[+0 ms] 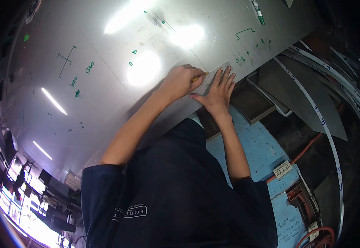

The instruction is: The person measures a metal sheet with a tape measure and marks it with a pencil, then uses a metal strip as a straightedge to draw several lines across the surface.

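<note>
My left hand (pixel 182 81) is closed around a yellow pencil (pixel 196 78), whose tip meets the metal sheet (pixel 109 103) near its right edge. Just right of the pencil, my right hand (pixel 217 94) lies palm down with its fingers stretched out. Under those fingertips is the end of a thin straight-edged strip (pixel 226 64), mostly covered by the hand. Faint straight lines and green handwritten marks, including "1200" (pixel 89 67), show on the sheet.
A green marker (pixel 261 19) lies at the sheet's far side. Below its right edge are metal offcuts (pixel 316 93), a long curved strip (pixel 321 120), a blue surface (pixel 250 138) and a socket block (pixel 282 169) with an orange cable (pixel 306 149). Lamp reflections glare on the sheet.
</note>
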`<state>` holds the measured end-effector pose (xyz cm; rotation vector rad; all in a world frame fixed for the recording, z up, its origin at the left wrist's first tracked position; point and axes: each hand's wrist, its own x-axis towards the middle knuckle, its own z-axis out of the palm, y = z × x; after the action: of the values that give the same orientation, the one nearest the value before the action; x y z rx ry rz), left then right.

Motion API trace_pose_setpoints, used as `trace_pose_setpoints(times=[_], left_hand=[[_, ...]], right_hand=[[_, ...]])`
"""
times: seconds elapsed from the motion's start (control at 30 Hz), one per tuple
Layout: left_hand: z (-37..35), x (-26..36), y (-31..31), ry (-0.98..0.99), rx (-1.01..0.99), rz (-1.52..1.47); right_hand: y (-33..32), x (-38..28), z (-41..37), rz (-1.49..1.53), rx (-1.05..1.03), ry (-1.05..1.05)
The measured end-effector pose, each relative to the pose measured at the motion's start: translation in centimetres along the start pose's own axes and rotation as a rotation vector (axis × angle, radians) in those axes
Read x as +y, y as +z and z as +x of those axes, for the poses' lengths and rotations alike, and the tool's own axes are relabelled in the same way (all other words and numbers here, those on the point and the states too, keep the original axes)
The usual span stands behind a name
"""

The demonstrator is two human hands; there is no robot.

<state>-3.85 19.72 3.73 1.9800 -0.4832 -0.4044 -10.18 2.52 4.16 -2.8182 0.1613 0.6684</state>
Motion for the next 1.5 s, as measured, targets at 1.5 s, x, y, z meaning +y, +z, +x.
trace_pose_setpoints(times=[1.5], left_hand=[[-48.9,-3.9,0.9,-0.569,0.536,0.720]], right_hand=[[5.3,5.7,-3.6,0.131,0.346,-0.129]])
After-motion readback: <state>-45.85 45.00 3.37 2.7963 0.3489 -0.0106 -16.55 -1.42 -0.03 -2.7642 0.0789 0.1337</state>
